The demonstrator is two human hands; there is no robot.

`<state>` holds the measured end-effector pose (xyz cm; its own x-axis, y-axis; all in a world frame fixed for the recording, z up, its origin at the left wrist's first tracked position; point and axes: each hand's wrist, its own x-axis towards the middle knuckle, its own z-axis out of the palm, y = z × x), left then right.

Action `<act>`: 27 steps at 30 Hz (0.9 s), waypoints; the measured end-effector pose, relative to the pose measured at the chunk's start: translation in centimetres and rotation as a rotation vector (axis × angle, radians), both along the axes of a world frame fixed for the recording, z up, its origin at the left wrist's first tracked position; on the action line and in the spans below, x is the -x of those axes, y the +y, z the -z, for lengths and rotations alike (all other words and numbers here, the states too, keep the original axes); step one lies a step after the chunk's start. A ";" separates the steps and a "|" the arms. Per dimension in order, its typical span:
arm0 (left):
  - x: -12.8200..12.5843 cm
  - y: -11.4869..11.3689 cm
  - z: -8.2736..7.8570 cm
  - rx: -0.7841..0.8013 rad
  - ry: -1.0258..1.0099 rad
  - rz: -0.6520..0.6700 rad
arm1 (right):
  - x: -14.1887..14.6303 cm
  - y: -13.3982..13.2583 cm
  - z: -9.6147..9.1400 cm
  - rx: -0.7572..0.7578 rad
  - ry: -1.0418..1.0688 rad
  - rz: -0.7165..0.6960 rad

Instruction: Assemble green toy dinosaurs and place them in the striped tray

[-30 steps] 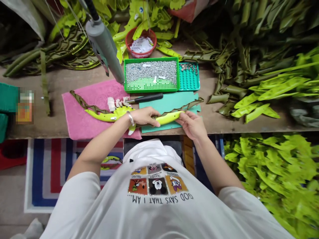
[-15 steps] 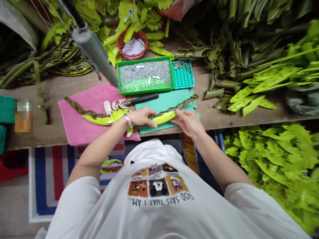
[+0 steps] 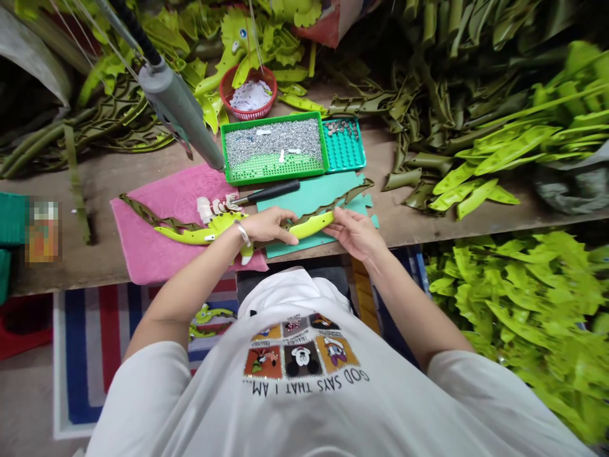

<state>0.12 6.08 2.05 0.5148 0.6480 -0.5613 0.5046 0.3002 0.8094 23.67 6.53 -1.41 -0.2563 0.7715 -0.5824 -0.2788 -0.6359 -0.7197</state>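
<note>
A long lime-green plastic toy body (image 3: 204, 233) with a dark olive serrated strip (image 3: 143, 214) lies across a pink towel (image 3: 157, 244) and a teal mat (image 3: 323, 193) at the bench's front edge. My left hand (image 3: 269, 225) is closed over the toy's middle, a bracelet on the wrist. My right hand (image 3: 354, 233) grips its lime-green right end (image 3: 311, 224) with the fingers curled round it. A black-handled screwdriver (image 3: 271, 192) lies just behind the toy, beside small white parts (image 3: 212, 205).
A hanging grey power screwdriver (image 3: 178, 111) dangles over the bench's left half. Behind the mat sit a green tray of screws (image 3: 273, 147), a small teal tray (image 3: 345, 146) and a red basket (image 3: 248, 95). Heaps of green plastic parts (image 3: 485, 152) cover the right side.
Both hands keep their hold on the toy. The view has drifted so the bench sits slightly lower and further left; the hanging screwdriver appears further left.
</note>
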 end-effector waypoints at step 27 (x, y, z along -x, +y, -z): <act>0.2 0.0 -0.1 0.009 -0.037 0.028 | 0.1 0.2 -0.4 0.060 0.006 0.014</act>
